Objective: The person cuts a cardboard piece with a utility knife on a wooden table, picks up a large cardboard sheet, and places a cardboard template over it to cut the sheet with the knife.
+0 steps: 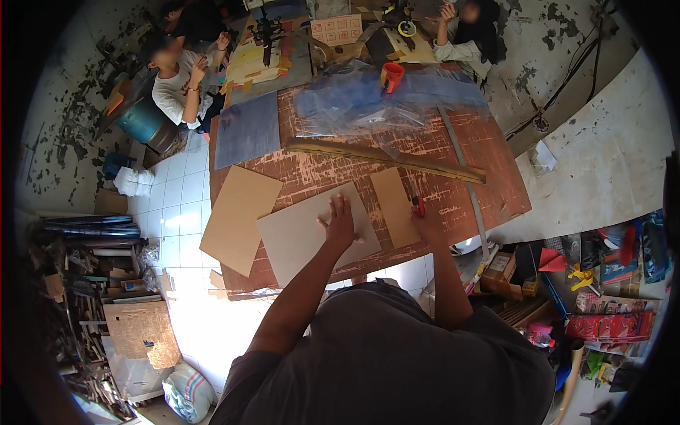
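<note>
My left hand [341, 224] lies with its fingers spread on a grey cardboard sheet [294, 241] near the table's front edge. In my right hand [431, 228] is a red utility knife [419, 206], its thin end pointing away from me. That hand is over the right edge of a narrow brown cardboard strip [392, 195], which lies just right of the grey sheet. Left of the grey sheet, partly tucked by its corner, rests a larger brown cardboard piece [239, 216]. Beyond these, a long wooden bar [382, 158] crosses the table at a slant.
The worn brown table [503, 191] carries a metal strip [464, 163], a blue-grey sheet [248, 131], clear plastic sheets [340, 106] and a red object [391, 76] at the back. One person [173, 85] sits far left, another [471, 39] far right. Cluttered shelves [92, 283] stand at left.
</note>
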### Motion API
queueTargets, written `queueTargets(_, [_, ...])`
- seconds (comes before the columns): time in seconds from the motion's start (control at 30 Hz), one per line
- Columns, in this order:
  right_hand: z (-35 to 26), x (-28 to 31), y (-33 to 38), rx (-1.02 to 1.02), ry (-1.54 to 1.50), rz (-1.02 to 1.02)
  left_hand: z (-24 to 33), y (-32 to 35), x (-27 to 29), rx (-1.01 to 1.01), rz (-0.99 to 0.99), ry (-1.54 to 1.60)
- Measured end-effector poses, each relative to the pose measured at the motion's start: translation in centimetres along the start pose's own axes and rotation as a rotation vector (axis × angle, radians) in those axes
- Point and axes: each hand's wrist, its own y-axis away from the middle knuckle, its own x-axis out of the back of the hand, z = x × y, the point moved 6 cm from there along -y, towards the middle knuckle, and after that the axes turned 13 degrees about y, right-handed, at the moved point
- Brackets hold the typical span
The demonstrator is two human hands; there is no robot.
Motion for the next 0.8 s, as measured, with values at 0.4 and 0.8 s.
queueTargets(0.4, [3.7, -2.8, -0.5, -0.151, -0.409, -0.215, 0.0, 0.1, 0.1, -0.004, 0.006, 0.004])
queueTargets(0.8, [4.4, -2.7, -1.4, 0.024, -0.009, -0.001, 0.0, 0.5, 0.3, -0.006, 0.022, 0.019])
